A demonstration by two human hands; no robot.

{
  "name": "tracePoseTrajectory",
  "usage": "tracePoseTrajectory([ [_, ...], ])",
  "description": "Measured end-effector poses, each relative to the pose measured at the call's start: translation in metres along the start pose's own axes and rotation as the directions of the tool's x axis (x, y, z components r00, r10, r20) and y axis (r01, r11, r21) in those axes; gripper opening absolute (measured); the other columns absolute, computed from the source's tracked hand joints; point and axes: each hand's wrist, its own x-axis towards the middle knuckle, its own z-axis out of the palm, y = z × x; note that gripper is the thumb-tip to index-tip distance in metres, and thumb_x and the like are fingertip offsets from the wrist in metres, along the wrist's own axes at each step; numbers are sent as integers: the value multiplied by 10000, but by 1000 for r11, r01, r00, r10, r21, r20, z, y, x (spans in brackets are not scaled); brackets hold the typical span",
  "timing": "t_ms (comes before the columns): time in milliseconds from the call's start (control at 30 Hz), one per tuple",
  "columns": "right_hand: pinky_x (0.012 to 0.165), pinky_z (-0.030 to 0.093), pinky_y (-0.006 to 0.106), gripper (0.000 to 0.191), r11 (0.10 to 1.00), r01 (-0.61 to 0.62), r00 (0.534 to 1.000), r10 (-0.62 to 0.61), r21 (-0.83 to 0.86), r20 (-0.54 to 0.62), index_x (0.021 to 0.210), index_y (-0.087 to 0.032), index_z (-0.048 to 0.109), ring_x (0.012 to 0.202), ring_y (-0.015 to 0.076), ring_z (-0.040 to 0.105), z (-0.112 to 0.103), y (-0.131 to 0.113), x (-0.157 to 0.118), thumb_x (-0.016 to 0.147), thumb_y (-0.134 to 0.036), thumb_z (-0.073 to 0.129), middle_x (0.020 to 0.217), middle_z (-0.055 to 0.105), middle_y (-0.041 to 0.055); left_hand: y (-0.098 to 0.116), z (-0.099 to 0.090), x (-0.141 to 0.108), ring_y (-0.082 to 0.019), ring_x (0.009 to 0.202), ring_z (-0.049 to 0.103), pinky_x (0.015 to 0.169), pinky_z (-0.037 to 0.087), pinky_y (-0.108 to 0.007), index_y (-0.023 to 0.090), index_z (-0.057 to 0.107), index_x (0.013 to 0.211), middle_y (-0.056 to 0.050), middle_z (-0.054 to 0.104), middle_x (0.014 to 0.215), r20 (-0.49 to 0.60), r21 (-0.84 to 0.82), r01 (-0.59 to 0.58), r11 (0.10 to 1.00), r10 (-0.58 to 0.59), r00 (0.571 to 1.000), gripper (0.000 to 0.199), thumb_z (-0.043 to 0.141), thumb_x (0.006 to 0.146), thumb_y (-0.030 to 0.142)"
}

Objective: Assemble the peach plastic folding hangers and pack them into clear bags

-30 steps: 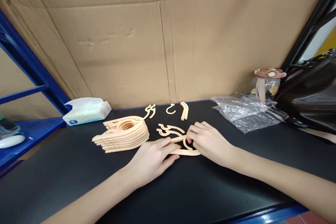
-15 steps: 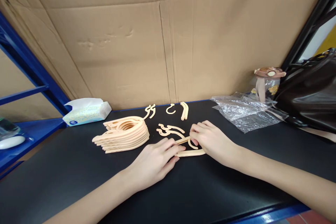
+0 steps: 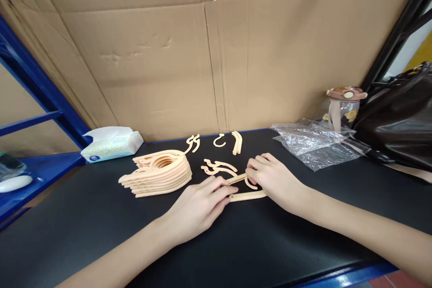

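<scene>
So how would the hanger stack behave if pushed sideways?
The hanger stack likely slides apart: loose-looking layers, uneven ends. Rolling seems unlikely; its layers lie flat. Probably stiff too: their curves show no sag.

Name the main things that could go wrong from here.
The left hand and right hand hold the cream hanger by its ends, so it might slip or twist if they press unevenly. The loose curved pieces lie just beyond the fingers and could get nudged. The stack of hangers stands close to the left hand, so a sideways swing might topple it.
</scene>
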Motion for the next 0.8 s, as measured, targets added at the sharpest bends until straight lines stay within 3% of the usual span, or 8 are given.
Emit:
tracePoseTrajectory([
  [133, 721, 323, 306, 207, 1000, 8, 994, -5, 22, -112, 749, -171, 554, 726, 168, 486, -1, -3, 2, 837, -14, 453, 756, 572, 27, -1, -1, 1, -170, 995, 561, 800, 509, -277, 214, 532, 1183, -54, 590, 1102, -52, 49, 41, 998, -38, 998, 291, 342, 964, 191],
  [267, 728, 341, 306, 189, 992, 107, 984, -96, 64, -149, 846, -163, 594, 743, 168, 504, -6, -8, 1, 916, -125, 423, 792, 592, 37, -4, 2, 1, -192, 981, 557, 782, 518, -310, 186, 548, 1137, -60, 591, 1113, -87, 168, 96, 981, -82, 993, 281, 346, 946, 145],
  [400, 702, 356, 287, 238, 967, 213, 971, -194, 143, -139, 838, -169, 606, 718, 148, 517, -8, -13, -1, 951, -213, 401, 785, 613, 30, -10, 7, 1, -218, 1026, 547, 824, 504, -349, 162, 548, 1158, -79, 586, 1170, -106, 279, 149, 949, -123, 987, 287, 371, 936, 121],
  [667, 729, 387, 305, 250, 951, 247, 968, -232, 189, -98, 899, -187, 641, 819, 161, 583, -6, -12, -3, 916, -396, 503, 931, 679, 26, -13, 9, 0, -231, 952, 571, 763, 488, -353, 143, 552, 1157, -85, 635, 1050, -57, 369, 169, 914, -159, 986, 267, 412, 931, 113],
  [800, 738, 407, 304, 192, 958, 226, 974, -218, 175, -65, 854, -178, 620, 808, 161, 593, -5, -13, -3, 924, -303, 493, 883, 671, 23, -10, 6, 1, -224, 927, 572, 759, 478, -346, 153, 546, 1164, -73, 631, 1040, -66, 363, 180, 914, -168, 984, 263, 453, 920, 126],
])
